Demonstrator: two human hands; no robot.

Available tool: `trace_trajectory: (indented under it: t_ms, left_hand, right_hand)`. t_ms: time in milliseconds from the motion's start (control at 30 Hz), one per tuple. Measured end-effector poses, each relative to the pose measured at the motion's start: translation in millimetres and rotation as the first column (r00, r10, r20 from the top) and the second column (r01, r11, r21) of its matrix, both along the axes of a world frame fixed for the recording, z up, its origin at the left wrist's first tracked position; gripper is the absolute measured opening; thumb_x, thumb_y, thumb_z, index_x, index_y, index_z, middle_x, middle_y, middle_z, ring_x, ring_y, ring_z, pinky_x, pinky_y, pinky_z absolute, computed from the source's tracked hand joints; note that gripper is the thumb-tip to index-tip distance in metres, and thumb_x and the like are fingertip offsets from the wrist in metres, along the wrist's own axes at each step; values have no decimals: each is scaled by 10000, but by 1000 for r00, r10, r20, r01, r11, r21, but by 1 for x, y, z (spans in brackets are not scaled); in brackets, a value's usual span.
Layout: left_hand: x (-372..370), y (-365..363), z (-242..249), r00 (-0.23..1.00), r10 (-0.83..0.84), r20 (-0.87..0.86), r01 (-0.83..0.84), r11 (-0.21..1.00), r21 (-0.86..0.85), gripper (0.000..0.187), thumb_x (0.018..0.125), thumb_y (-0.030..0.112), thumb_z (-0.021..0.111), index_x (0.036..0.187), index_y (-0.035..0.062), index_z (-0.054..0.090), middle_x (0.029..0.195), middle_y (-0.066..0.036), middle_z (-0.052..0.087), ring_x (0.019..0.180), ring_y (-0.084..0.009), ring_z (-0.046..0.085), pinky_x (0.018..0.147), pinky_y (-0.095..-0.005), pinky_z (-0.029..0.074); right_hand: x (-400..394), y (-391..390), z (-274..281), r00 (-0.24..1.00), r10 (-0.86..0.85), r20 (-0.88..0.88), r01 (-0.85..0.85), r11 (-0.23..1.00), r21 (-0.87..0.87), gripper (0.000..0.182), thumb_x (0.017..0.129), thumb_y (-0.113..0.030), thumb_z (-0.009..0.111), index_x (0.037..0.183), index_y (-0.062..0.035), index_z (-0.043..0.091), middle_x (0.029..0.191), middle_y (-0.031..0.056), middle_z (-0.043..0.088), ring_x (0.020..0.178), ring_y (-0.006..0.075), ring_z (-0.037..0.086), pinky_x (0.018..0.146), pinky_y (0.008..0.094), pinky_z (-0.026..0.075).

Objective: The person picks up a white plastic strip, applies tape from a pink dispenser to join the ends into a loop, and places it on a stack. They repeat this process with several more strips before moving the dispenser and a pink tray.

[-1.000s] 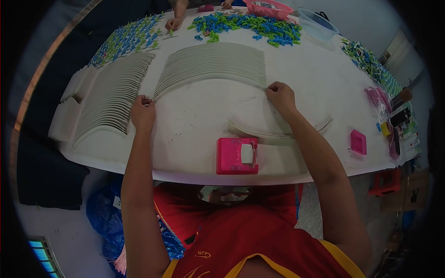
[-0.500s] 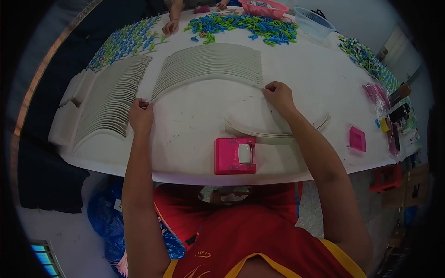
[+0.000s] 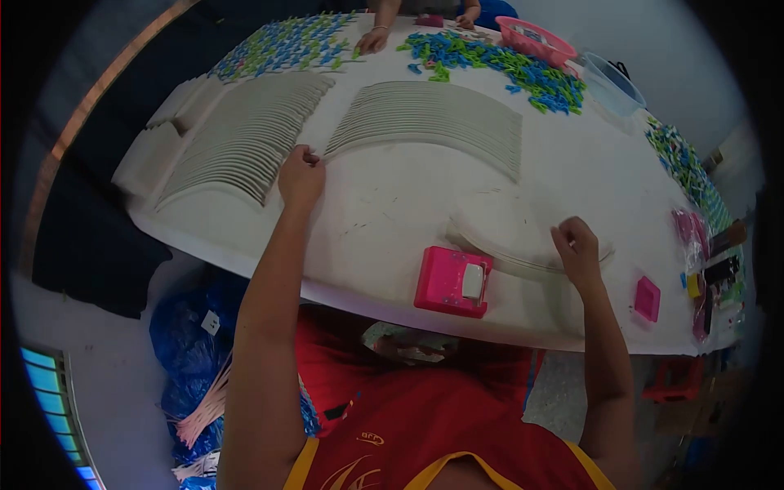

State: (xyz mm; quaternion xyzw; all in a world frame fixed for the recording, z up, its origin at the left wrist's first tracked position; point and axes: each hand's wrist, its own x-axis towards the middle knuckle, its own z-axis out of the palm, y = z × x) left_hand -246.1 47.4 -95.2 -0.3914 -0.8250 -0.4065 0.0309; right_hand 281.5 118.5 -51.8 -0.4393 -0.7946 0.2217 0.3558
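Note:
Long, thin off-white strips (image 3: 425,114) lie overlapped in a curved fan. At the fan's lower left corner is my left hand (image 3: 302,178), fingers closed; whether a strip end is pinched there is hidden. My right hand (image 3: 578,251) hovers over the right part of a few loose curved strips (image 3: 510,257), its fingers curled and nothing visible in them. A pink dispenser-like block with a white roll (image 3: 454,282) stands at the table's near edge, beside the loose strips. Farther left lies a second fan of strips (image 3: 237,135).
Blue and green clips are heaped (image 3: 498,61) at the back and laid in rows (image 3: 282,45) at the far left, where a co-worker's hand (image 3: 374,39) reaches. A pink basket (image 3: 535,42) and a clear basin (image 3: 611,86) stand behind. A small pink tray (image 3: 647,299) lies right.
My right hand has left the fan's right corner and moved down over the loose strips. My left hand stays by the fan's left corner. The view has turned, shifting the table rightward.

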Motion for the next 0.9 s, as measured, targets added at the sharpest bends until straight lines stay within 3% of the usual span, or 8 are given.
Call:
trace_trajectory:
  t_ms: [33,100,233,400,767,900]
  left_hand:
    - [3,0,3,1000,-4,20,5,1000,-16,334,846,183,697,1157,63,681,997,-74,749,939,-267,710,831,-388,542]
    - [6,-1,7,999,-3,41,4,1000,-31,328,849,189,696,1155,71,681,1002,-74,746,948,-271,706,833,-393,540]
    - [8,-2,9,1000,3,15,-2,999,-34,315,857,193,689,1147,69,680,1009,-84,743,960,-279,701,833,-397,539]
    - [9,-1,8,1000,13,-16,-13,1000,-27,301,861,188,679,1139,74,683,1007,-90,744,962,-287,702,831,-401,539]
    - [0,-6,-8,994,-44,-101,53,995,90,264,860,105,657,1111,27,677,957,-143,738,885,-311,711,793,-404,546]
    - [23,-30,6,991,-135,2,133,979,154,226,878,89,662,1083,-7,668,902,-139,729,820,-266,707,765,-365,542]
  right_hand:
    - [7,-12,0,999,46,14,-47,996,78,234,898,-43,700,768,10,512,722,82,505,657,204,479,615,360,434]
    - [20,-36,1,997,18,79,-24,997,69,192,888,-33,705,790,10,545,798,109,557,717,255,540,656,361,463]
    - [38,-61,-13,990,-7,143,-23,978,209,148,889,-15,699,836,17,566,916,115,586,765,217,594,700,344,512]
    - [36,-74,-8,964,16,265,-118,920,374,161,782,23,746,872,-14,619,949,132,610,902,317,601,785,414,502]
    - [41,-69,-17,976,-53,209,-36,916,400,153,775,-5,756,858,-34,631,933,116,624,892,328,597,785,436,494]
    - [48,-66,-15,966,-58,254,-61,897,437,151,787,-8,763,868,-23,637,946,130,624,883,325,613,755,417,516]
